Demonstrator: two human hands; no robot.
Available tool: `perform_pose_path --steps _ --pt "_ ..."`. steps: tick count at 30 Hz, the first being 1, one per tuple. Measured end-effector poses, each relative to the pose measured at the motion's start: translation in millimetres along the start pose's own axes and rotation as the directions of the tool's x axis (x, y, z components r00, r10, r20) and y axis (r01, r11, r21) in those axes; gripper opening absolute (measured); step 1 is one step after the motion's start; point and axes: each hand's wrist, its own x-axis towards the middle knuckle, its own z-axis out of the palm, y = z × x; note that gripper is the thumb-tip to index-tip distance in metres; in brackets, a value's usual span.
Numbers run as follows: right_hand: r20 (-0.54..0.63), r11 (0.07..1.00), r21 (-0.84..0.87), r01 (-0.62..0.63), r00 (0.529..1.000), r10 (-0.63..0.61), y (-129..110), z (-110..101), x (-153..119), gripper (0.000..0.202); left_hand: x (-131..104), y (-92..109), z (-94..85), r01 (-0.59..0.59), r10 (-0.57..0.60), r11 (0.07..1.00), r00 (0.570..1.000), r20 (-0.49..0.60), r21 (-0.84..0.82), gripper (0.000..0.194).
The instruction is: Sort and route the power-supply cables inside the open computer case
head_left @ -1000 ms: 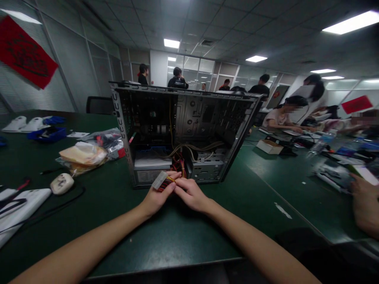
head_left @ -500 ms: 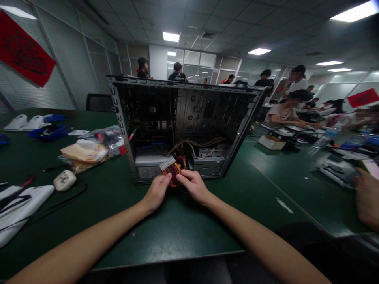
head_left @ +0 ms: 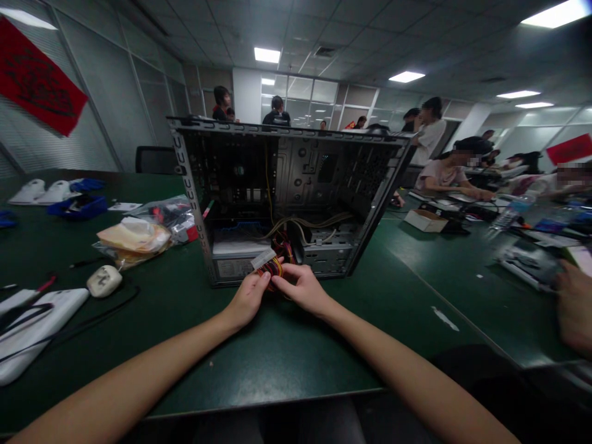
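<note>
An opened computer case (head_left: 319,131) stands on the green table right in front of me, its inside facing me. At its lower front edge my left hand (head_left: 248,299) is closed on a bundle of coloured power supply cables (head_left: 272,267). A wide white plug (head_left: 263,258) sticks up from that bundle. My right hand (head_left: 303,290) pinches the same bundle from the other side, thumb and fingers close to the left hand's. Behind the hands lies the power supply (head_left: 231,269) in the bottom of the case, with more loose wires beside it.
Left on the table (head_left: 259,376) are plastic bags (head_left: 134,237), a white mouse-like piece (head_left: 104,281), a white panel (head_left: 50,327) with black cords, and a blue tray (head_left: 76,206). To the right are a small box (head_left: 424,220), a bottle (head_left: 513,209) and another person's hand (head_left: 575,302).
My right thumb and fingers have shifted slightly on the cable bundle, and the white plug has tilted a little. The case stays where it was. A person in the background has moved.
</note>
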Motion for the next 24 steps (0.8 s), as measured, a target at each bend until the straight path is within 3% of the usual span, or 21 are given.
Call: perform_pose_path --steps 10,18,24 --pt "-0.056 0.996 0.079 -0.044 0.997 0.049 3.5 3.2 -1.2 0.027 -1.1 1.1 0.1 -0.004 0.004 1.000 1.000 0.018 0.007 0.053" --pt "-0.063 1.000 -0.010 -0.003 0.998 0.003 3.1 2.7 -2.3 0.028 -1.7 1.5 0.9 0.018 -0.017 1.000 0.998 0.052 -0.020 0.052" --pt "-0.037 0.997 0.078 -0.020 0.999 0.023 1.1 4.1 -1.7 0.022 -2.3 -4.5 -3.1 -0.065 0.063 0.998 0.995 0.078 0.017 0.053"
